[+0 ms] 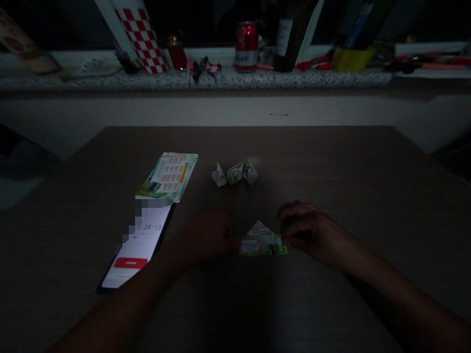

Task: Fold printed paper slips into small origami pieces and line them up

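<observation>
Closest to the camera, your two forearms reach in over the worktop (316, 304), the left forearm (125, 299) from the lower left and the right forearm (397, 289) from the lower right. Between your two hands you have one folded paper (261, 245): a flat green-and-white strip with a single triangular point rising behind it, on the side away from you. Your left hand (209, 233) is curled narrow at the strip's left end, too deep in shadow for anyone to tell how firmly it grips. Your right hand (312, 230) has thumb and forefinger drawn close at the right end, holding it there.

Beyond your hands you have three small folded paper pieces (235, 173) in a row, set close together. To your left lie one stack of printed cards (167, 176), its number of sheets unclear, and one phone (134, 252), its lit screen showing a red button.

The worktop is brown with a faint grain, and the room around you is dim. Behind it you face a pale wall (235, 109) and a speckled stone sill (221, 81). Along the sill stand one red-and-white checked container (142, 39), one red jar (177, 53), one red-and-silver can (246, 46), one dark bottle (285, 44) with a pale label, and one yellow container (351, 60), all before dark window panes (202, 24)
</observation>
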A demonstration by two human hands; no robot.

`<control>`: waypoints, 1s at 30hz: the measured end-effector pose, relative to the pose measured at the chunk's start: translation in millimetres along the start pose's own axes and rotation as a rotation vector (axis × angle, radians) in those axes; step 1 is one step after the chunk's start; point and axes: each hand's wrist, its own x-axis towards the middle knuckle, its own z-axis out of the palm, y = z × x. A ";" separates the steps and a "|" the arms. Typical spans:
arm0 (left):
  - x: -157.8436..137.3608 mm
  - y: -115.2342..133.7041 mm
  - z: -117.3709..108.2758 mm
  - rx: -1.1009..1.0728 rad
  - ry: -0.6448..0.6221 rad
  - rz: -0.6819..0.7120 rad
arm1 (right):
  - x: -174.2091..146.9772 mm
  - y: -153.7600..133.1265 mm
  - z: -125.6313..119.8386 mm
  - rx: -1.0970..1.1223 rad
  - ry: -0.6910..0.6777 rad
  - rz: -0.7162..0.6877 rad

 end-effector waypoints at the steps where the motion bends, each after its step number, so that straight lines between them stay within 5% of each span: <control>1: -0.5 -1.1 -0.4 0.003 0.007 -0.007 | 0.1 -0.1 -0.4 0.007 -0.011 0.000; 13: -2.9 -1.7 5.2 -0.073 0.042 0.053 | 2.4 -10.5 -15.1 0.049 -0.066 0.006; 21: -5.0 7.6 8.7 -0.080 0.085 0.102 | 7.2 -13.9 14.5 -0.054 0.052 0.029; 30: -6.7 21.4 31.0 -0.282 0.340 0.176 | 13.5 -20.0 18.3 0.164 0.102 0.026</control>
